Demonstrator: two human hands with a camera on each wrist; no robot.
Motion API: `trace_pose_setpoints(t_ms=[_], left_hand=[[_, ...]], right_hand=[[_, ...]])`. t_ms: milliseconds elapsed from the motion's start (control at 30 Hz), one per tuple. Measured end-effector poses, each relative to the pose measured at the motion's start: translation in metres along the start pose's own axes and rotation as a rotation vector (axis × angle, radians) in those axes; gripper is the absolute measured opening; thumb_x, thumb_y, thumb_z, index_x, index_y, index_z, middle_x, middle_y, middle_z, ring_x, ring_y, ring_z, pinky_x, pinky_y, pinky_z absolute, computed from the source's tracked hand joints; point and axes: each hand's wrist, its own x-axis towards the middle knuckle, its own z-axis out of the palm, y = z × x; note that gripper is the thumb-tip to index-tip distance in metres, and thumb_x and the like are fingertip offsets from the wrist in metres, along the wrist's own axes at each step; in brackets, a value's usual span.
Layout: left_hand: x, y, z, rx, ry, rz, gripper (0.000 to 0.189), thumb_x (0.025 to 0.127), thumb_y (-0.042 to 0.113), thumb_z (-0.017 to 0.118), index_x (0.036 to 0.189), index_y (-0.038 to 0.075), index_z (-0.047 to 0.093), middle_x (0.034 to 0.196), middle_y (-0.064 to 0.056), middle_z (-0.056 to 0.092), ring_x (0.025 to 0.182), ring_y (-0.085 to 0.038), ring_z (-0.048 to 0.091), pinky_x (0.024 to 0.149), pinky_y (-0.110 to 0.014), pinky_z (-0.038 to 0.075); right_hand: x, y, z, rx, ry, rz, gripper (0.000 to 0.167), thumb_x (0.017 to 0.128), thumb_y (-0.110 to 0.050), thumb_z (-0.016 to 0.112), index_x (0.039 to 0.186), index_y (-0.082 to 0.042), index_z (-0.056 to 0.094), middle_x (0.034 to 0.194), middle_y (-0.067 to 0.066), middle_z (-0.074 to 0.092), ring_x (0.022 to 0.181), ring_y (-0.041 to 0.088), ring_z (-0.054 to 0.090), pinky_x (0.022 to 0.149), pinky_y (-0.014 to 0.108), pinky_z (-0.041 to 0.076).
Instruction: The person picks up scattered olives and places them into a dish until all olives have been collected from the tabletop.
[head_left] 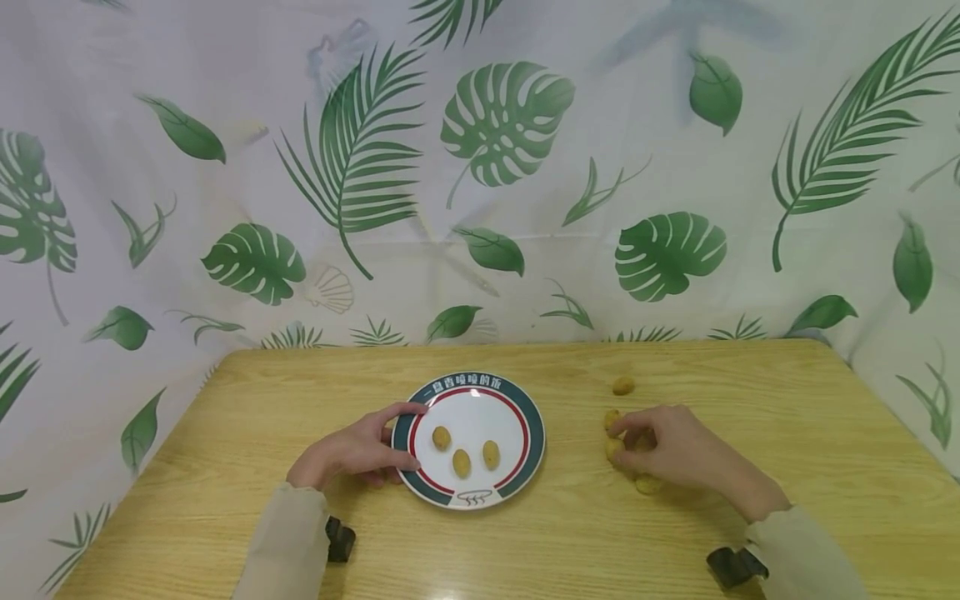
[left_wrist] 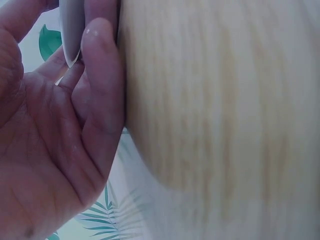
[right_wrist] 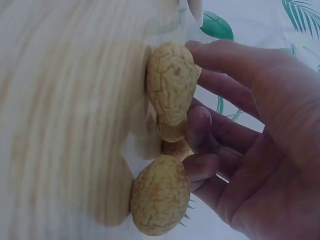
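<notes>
I see left hand point(head_left: 360, 448) gripping plate point(head_left: 480, 418) edge, thumb on top; right hand point(head_left: 670, 443) pinching wrinkled nut point(head_left: 613, 451).

1. The kind of room cannot be told; it looks like a makeshift recording spot.
2. A wood-grain table point(head_left: 570, 533) stands as the work surface.
3. A white leaf-print sheet point(head_left: 585, 250) hangs behind and beside it, screening the surroundings.
4. Black wrist cameras point(head_left: 341, 540) suggest filming.
</notes>
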Motion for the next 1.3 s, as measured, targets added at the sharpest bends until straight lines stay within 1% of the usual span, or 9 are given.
trace_pose_setpoints(t_ms=[167, 333, 600, 700, 1000, 1300], left_hand=[[-0.0008, -0.0002, 0.0, -0.007, -0.005, 0.009, 0.075, 0.089, 0.021, 0.079, 0.153, 0.029, 0.041, 0.101, -0.008, 0.067, 0.07, -0.019, 0.062, 0.06, -0.028, 0.049], [-0.0011, 0.0002, 0.0001, -0.011, -0.006, 0.003, 0.075, 0.089, 0.021, 0.079, 0.153, 0.029, 0.041, 0.101, -0.008, 0.067, 0.071, -0.019, 0.062, 0.06, -0.028, 0.049], [-0.0005, 0.0001, -0.0002, -0.005, 0.005, -0.005, 0.074, 0.089, 0.021, 0.079, 0.152, 0.031, 0.042, 0.102, -0.008, 0.067, 0.072, -0.019, 0.063, 0.061, -0.028, 0.05], [0.0001, -0.0009, 0.0, -0.007, 0.011, -0.005, 0.074, 0.088, 0.021, 0.08, 0.151, 0.031, 0.043, 0.101, -0.007, 0.067, 0.071, -0.019, 0.063, 0.061, -0.028, 0.05], [0.0008, -0.0023, -0.0002, -0.007, 0.013, -0.001, 0.074, 0.088, 0.021, 0.08, 0.151, 0.031, 0.043, 0.101, -0.007, 0.067, 0.071, -0.019, 0.063, 0.061, -0.028, 0.05], [0.001, -0.0018, 0.0, -0.007, 0.015, -0.006, 0.074, 0.088, 0.021, 0.08, 0.151, 0.032, 0.043, 0.101, -0.007, 0.067, 0.072, -0.019, 0.063, 0.06, -0.028, 0.05]], right_hand=[[0.0, -0.0011, -0.0005, -0.003, -0.012, -0.013, 0.028, 0.088, -0.032, 0.079, 0.109, -0.014, 0.076, 0.087, -0.011, 0.071, 0.074, -0.001, 0.058, 0.067, 0.023, 0.048], [0.0006, 0.0005, 0.0002, -0.009, -0.005, -0.03, 0.025, 0.087, -0.029, 0.08, 0.107, -0.015, 0.075, 0.086, -0.012, 0.071, 0.073, -0.001, 0.057, 0.067, 0.023, 0.047], [0.0001, 0.0022, 0.0, -0.002, 0.007, -0.032, 0.023, 0.086, -0.027, 0.08, 0.105, -0.016, 0.075, 0.085, -0.01, 0.071, 0.071, -0.001, 0.056, 0.066, 0.022, 0.047], [0.0002, 0.0015, -0.0004, 0.007, 0.014, -0.019, 0.022, 0.086, -0.026, 0.08, 0.105, -0.016, 0.075, 0.085, -0.01, 0.07, 0.071, 0.0, 0.056, 0.065, 0.022, 0.047], [0.0, -0.0035, -0.0029, 0.034, 0.016, 0.025, 0.024, 0.086, -0.026, 0.079, 0.108, -0.017, 0.075, 0.091, -0.006, 0.07, 0.072, 0.003, 0.057, 0.064, 0.022, 0.048], [0.002, -0.0072, -0.003, 0.039, 0.046, -0.006, 0.022, 0.088, -0.024, 0.079, 0.109, -0.017, 0.076, 0.093, -0.006, 0.072, 0.068, 0.001, 0.055, 0.062, 0.022, 0.047]])
